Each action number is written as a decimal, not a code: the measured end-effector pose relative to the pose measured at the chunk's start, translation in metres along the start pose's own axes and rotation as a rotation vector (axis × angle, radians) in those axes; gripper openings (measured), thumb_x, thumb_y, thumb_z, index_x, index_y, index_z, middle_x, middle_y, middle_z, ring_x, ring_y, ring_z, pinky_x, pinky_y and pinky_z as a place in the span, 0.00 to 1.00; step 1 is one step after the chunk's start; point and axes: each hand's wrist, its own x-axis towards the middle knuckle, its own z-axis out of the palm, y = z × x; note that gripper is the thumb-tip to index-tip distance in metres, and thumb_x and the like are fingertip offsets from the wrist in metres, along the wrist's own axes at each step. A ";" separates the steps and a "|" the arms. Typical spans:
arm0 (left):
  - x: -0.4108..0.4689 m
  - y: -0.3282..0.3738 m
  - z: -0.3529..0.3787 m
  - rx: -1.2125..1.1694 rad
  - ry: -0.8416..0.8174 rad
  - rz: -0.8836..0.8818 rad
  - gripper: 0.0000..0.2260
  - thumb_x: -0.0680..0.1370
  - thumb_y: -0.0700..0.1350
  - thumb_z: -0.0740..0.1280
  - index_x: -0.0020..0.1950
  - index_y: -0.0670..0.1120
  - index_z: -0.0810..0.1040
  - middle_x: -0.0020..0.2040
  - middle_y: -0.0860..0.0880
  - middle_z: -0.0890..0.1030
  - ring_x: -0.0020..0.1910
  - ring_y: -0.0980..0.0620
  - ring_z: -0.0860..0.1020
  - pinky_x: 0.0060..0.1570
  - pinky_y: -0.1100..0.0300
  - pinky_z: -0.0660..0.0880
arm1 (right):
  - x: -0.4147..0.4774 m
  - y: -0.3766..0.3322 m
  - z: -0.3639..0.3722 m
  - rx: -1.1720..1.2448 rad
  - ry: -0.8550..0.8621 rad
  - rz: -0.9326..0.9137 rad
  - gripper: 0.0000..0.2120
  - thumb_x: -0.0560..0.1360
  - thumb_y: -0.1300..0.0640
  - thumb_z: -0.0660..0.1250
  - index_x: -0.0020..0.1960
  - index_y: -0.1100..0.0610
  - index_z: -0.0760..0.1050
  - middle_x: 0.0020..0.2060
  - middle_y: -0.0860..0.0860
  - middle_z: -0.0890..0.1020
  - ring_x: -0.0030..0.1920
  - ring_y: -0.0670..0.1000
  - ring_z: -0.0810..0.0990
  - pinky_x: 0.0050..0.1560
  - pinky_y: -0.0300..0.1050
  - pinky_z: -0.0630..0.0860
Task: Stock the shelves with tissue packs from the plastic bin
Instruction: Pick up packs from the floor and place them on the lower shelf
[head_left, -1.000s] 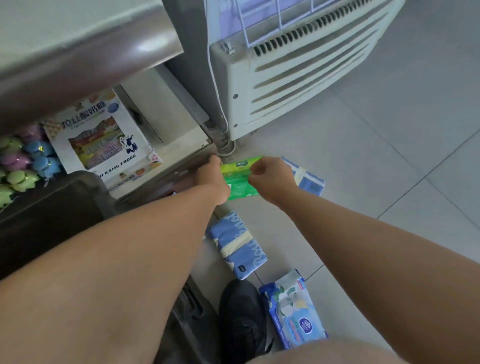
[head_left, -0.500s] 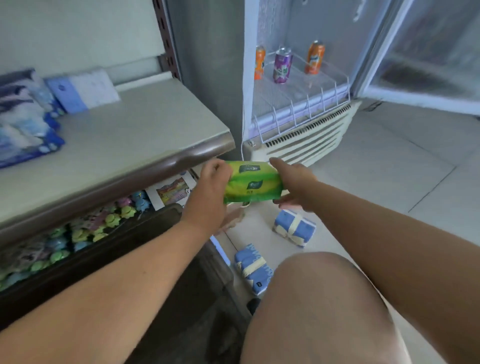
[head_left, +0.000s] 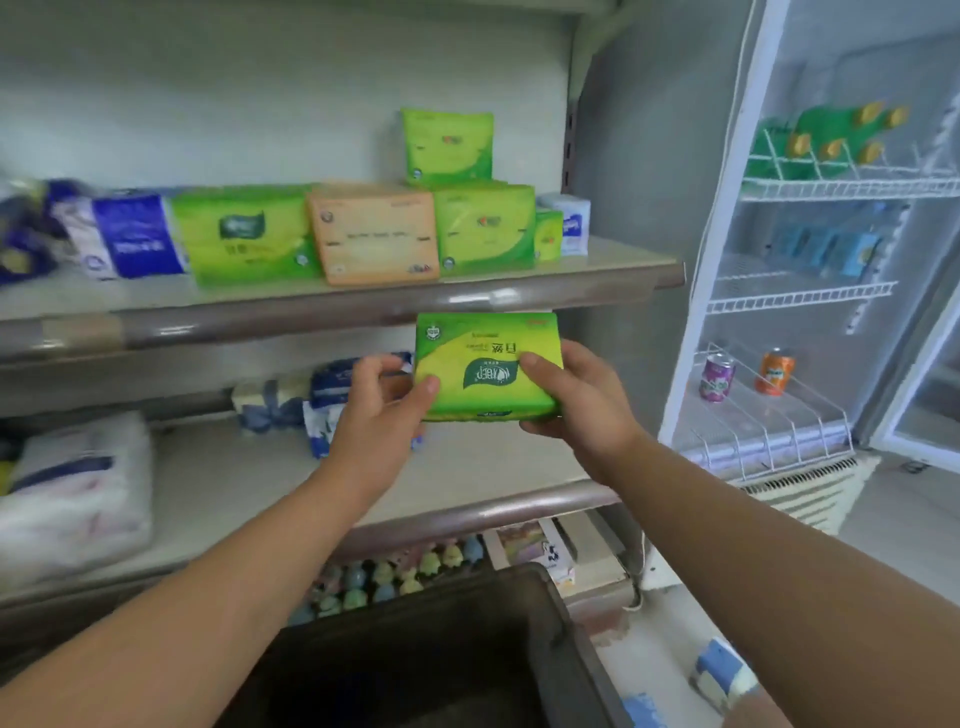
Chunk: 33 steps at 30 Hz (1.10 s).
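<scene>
We hold the green tissue pack (head_left: 488, 366) between both hands in the air, in front of the gap between the upper shelf (head_left: 519, 296) and the lower shelf (head_left: 467, 467), its printing upside down to us. Our left hand (head_left: 382, 415) pinches its left edge, thumb on the front face. Our right hand (head_left: 576, 405) grips the right side, thumb across the front and fingers curled underneath.

Above it, on the upper shelf, stand a large green pack (head_left: 244, 234), an orange pack (head_left: 374, 234) and another green pack (head_left: 485, 228) in a row. One more green pack stands upright (head_left: 448, 148) on top. A blue-and-white pack (head_left: 135, 234) sits at their left.

Behind our left hand, blue-and-white packs (head_left: 332, 384) lie on the lower shelf, and a big white bundle (head_left: 72, 493) lies far left.

Below our arms is the dark plastic bin (head_left: 519, 597); its inside is too dark to read. To the right a glass-door cooler (head_left: 727, 260) holds a purple can (head_left: 717, 376) and an orange can (head_left: 775, 371) on its bottom rack. A blue pack (head_left: 722, 673) lies on the floor.
</scene>
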 end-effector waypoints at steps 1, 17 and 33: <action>0.001 0.013 -0.017 -0.037 0.027 -0.011 0.11 0.79 0.42 0.66 0.59 0.49 0.69 0.47 0.55 0.79 0.47 0.52 0.77 0.45 0.56 0.76 | 0.001 -0.008 0.020 0.008 -0.027 -0.041 0.22 0.69 0.48 0.74 0.61 0.52 0.76 0.48 0.53 0.86 0.44 0.52 0.85 0.40 0.48 0.80; 0.045 0.094 -0.207 0.177 0.050 0.159 0.31 0.74 0.36 0.72 0.67 0.64 0.65 0.57 0.50 0.81 0.52 0.53 0.82 0.44 0.61 0.80 | 0.024 -0.054 0.215 -0.005 -0.126 -0.425 0.15 0.75 0.57 0.72 0.60 0.49 0.81 0.51 0.43 0.85 0.55 0.45 0.83 0.61 0.52 0.78; 0.144 0.071 -0.211 0.597 0.090 0.180 0.33 0.76 0.42 0.70 0.75 0.53 0.55 0.60 0.49 0.78 0.54 0.49 0.79 0.54 0.55 0.76 | 0.074 -0.014 0.221 -0.207 0.045 -0.334 0.24 0.71 0.55 0.75 0.67 0.51 0.76 0.56 0.42 0.82 0.56 0.42 0.81 0.63 0.49 0.77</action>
